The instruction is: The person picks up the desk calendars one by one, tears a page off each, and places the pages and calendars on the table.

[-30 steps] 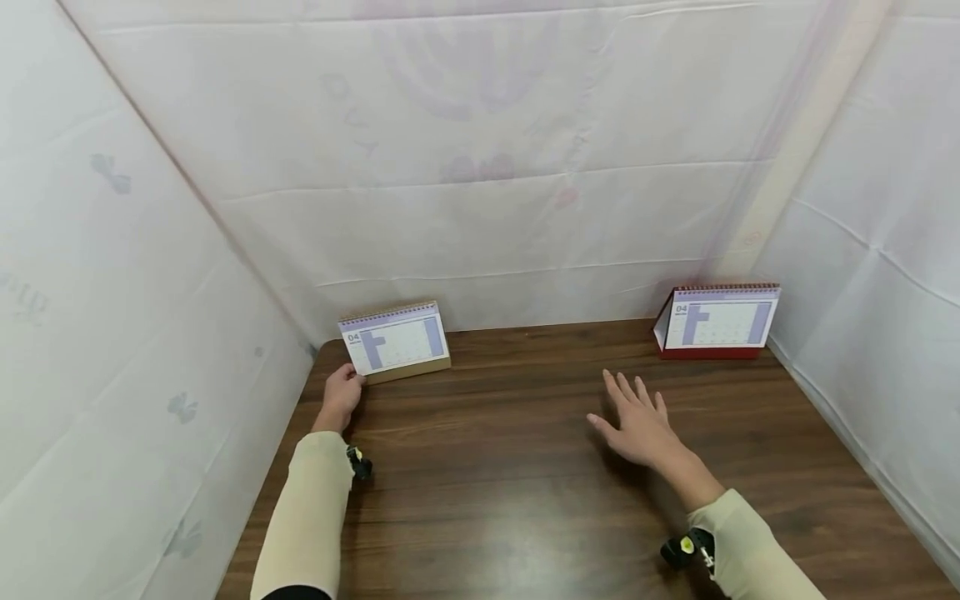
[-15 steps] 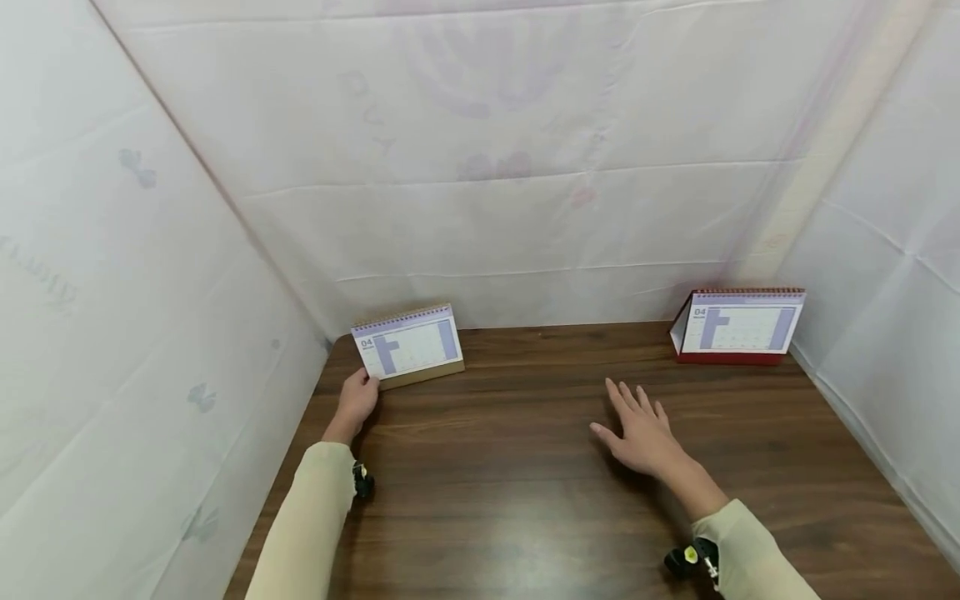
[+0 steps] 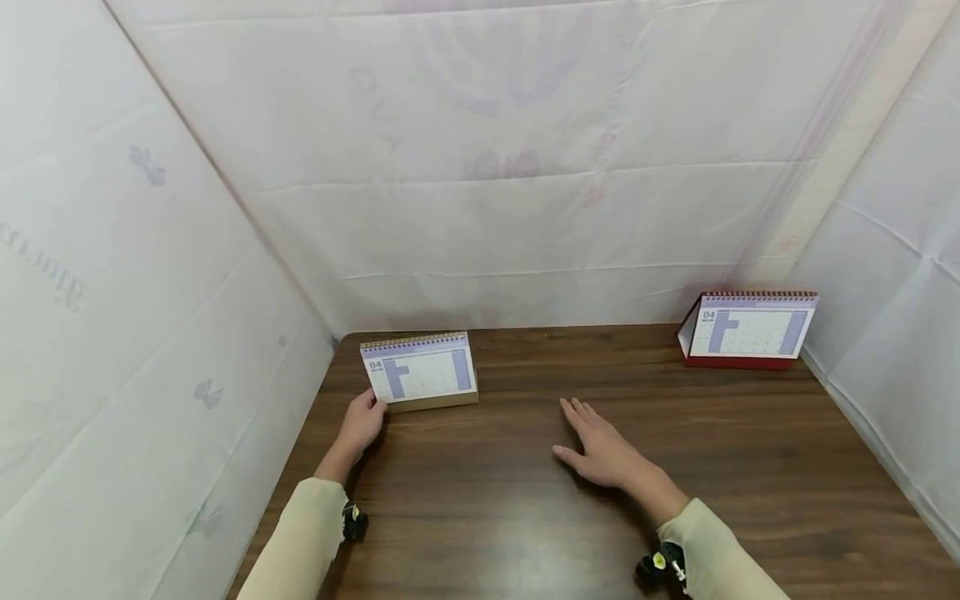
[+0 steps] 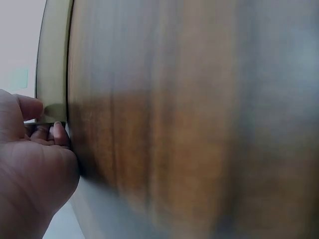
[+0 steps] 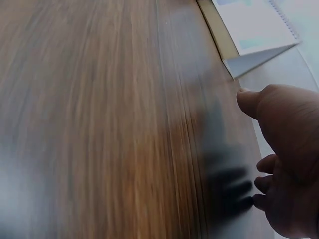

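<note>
Left hand (image 3: 362, 425) has the tan calendar (image 3: 426, 372) pinched, right hand (image 3: 602, 451)'s straight-fingered, probably hovering over the table (image 3: 465, 517); red calendar (image 3: 753, 328)'s well apart.

On the table (image 3: 465, 500), the left calendar (image 3: 423, 371) stands near the back left corner and the right calendar (image 3: 752, 330) near the back right, with the back wall (image 3: 487, 242) behind both. The left hand (image 3: 362, 422) touches the left calendar's lower left corner, while the right hand (image 3: 602, 451) is over the table, sideways between the calendars and in front of both
</note>
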The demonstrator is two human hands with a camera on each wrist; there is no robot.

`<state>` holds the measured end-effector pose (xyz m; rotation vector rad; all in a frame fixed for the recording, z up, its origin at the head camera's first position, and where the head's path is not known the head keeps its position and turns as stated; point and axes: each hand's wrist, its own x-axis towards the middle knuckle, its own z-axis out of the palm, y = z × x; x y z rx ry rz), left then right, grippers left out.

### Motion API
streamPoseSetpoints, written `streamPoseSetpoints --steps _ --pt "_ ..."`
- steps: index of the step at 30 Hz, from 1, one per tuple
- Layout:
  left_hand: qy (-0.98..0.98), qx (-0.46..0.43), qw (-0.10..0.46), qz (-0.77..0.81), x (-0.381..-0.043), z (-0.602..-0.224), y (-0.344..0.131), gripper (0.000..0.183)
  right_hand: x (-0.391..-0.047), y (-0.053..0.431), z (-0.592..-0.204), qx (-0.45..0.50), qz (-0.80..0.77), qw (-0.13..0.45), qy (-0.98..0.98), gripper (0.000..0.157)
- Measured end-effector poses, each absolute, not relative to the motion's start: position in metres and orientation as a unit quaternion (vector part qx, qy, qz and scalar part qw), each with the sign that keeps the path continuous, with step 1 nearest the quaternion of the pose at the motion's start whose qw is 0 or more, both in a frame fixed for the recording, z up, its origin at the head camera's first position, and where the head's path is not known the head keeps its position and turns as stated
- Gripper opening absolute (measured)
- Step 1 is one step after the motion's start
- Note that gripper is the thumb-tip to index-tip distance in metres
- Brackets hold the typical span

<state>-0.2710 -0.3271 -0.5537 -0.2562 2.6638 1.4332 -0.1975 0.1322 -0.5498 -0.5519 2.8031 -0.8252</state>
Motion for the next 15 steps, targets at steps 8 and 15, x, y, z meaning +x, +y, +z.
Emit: streamPoseSetpoints --steps 8,15 --pt "0.880 -0.057 0.053 0.468 -0.249 -0.554 -0.321 0.055 -0.199 0.101 -0.550 -0.227 -0.304 0.104 0.919 0.080" --pt "0.878 -0.036 0.056 0.474 -0.246 -0.554 -0.326 0.057 -0.207 0.058 -0.550 -0.255 -0.353 0.120 0.892 0.080"
